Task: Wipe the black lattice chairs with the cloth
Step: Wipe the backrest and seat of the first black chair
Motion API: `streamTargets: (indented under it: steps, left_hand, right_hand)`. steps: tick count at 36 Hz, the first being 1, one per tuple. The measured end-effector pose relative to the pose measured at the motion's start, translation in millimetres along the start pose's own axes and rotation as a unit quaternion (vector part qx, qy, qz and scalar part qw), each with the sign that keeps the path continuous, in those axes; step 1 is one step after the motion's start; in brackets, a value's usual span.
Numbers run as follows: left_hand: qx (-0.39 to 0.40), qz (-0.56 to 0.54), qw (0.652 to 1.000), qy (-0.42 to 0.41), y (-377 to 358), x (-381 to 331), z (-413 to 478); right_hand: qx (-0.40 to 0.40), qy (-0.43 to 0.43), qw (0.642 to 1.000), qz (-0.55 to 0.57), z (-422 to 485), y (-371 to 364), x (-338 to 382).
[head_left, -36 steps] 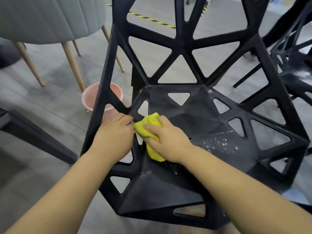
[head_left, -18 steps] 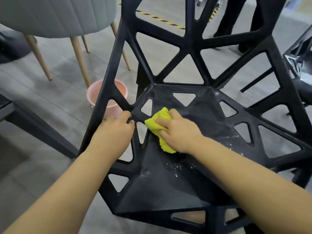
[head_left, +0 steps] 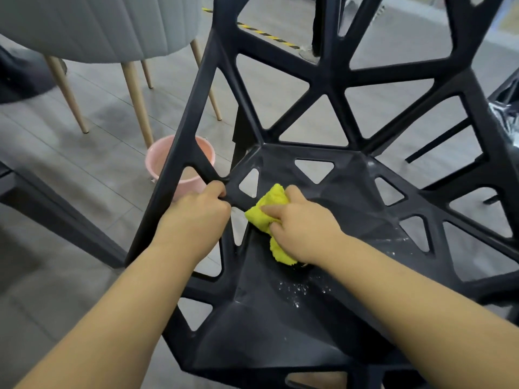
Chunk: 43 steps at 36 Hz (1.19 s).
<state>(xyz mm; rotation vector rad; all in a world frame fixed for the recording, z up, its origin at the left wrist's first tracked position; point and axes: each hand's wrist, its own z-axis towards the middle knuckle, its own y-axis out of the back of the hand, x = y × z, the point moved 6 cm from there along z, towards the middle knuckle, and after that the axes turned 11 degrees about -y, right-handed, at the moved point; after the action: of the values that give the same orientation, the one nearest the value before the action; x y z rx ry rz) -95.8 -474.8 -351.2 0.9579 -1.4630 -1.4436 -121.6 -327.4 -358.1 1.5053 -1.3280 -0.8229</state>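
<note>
Nearest, white specks (head_left: 300, 290) dot the seat of the black lattice chair (head_left: 266, 341), at 6 o'clock from the right hand (head_left: 303, 231), so that patch looks not yet wiped; the right hand's fingers curl over the bunched yellow cloth (head_left: 269, 209) and press it onto the seat's left slope, probably to scrub with weight; the cloth sits under the palm, poking out at 11 o'clock and 6 o'clock; at 9 o'clock, just beside it, the left hand (head_left: 196, 217) grips 1 lattice strut, likely steadying the chair against the rubbing; farther, at 10 o'clock, a pink bucket (head_left: 157, 161) stands on the floor behind the struts, near a grey chair (head_left: 98, 26).
</note>
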Motion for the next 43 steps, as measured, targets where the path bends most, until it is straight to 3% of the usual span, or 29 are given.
streamTargets:
  steps: [11,18,23,27,30,34,39,43]
  left_hand:
    - [-0.004,-0.012,1.000,0.026,-1.5,26.9,45.6]
    - [0.002,-0.104,0.994,0.046,-2.5,31.2,52.0]
    - [-0.059,-0.129,0.990,0.019,-4.7,32.4,56.8]
    - [-0.118,-0.018,0.991,-0.069,1.1,21.1,57.5]
    - [-0.103,-0.013,0.994,-0.024,-3.2,25.2,54.4]
    - [-0.151,-0.074,0.985,0.032,3.0,21.9,44.6]
    - [-0.209,-0.022,0.978,0.009,8.4,10.5,38.8]
    - [-0.161,-0.017,0.984,-0.069,-11.5,-26.0,45.5]
  right_hand:
    - [-0.080,-0.079,0.992,0.053,55.7,15.1,4.7]
    - [-0.055,-0.104,0.990,0.079,52.5,10.2,6.7]
    - [-0.041,-0.114,0.989,0.082,48.6,7.3,-2.1]
    - [-0.068,-0.195,0.976,0.063,53.5,16.5,-46.3]
    - [-0.076,-0.295,0.952,0.038,43.5,25.1,-105.6]
    - [-0.117,-0.383,0.916,0.006,10.7,38.6,-168.1]
    - [-0.136,-0.402,0.906,-0.013,-1.5,39.1,-179.1]
    - [-0.088,-0.360,0.929,-0.001,6.6,30.8,-149.9]
